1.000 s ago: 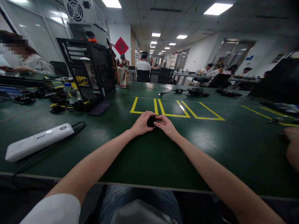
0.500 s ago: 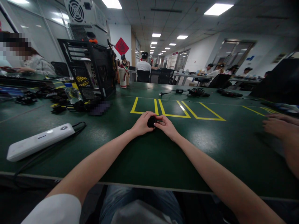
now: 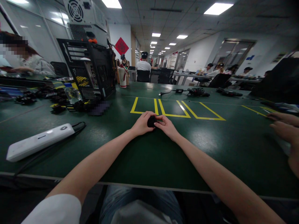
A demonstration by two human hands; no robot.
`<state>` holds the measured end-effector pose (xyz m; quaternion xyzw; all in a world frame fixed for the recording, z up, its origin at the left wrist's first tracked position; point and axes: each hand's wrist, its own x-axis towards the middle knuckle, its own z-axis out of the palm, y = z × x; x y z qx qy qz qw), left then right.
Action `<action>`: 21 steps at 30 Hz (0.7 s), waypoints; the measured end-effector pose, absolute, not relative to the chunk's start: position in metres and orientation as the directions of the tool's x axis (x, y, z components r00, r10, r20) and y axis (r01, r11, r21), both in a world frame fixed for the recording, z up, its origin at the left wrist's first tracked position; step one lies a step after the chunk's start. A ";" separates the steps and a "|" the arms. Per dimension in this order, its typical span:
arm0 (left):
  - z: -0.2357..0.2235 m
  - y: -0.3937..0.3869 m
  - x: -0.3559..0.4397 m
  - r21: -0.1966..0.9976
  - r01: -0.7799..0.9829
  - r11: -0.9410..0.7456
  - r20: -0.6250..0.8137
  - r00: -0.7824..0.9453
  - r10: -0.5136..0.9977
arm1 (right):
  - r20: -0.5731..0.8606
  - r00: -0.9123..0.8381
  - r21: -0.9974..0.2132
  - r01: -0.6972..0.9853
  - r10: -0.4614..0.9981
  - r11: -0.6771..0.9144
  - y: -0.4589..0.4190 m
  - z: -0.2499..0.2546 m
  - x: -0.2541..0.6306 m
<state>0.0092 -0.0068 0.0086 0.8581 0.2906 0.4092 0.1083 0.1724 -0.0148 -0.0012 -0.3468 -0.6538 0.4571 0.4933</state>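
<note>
Between my two hands is a small black rounded object [image 3: 151,121], just in front of the yellow tape marks; its kind I cannot make out. My left hand [image 3: 142,123] curls round its left side, thumb below and fingers over the top. From the right, my right hand [image 3: 166,126] pinches its edge with thumb and fingertips. Both hands are low over the green table [image 3: 149,161], and the fingers hide part of the object.
A white power strip [image 3: 40,141] with a black cable lies at the left. Behind it stand a black computer case [image 3: 93,68] and a paper cup [image 3: 122,77]. A coiled black cable [image 3: 198,92] lies farther back. A co-worker's hands [image 3: 286,126] are at the right edge.
My hands and the black object stay almost in place. At the right, the co-worker's hands have come in over the table and then drawn back slightly.
</note>
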 end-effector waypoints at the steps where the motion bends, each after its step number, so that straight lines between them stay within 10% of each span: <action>1: 0.008 -0.007 0.009 0.425 0.410 -0.807 0.640 0.495 0.588 | 0.337 -0.265 -0.937 0.003 0.903 0.350 -0.015 -0.001 0.172; 21: 0.008 -0.005 0.010 0.421 0.421 -0.803 0.640 0.490 0.592 | 0.359 -0.229 -0.928 0.018 0.905 0.373 -0.011 -0.004 0.173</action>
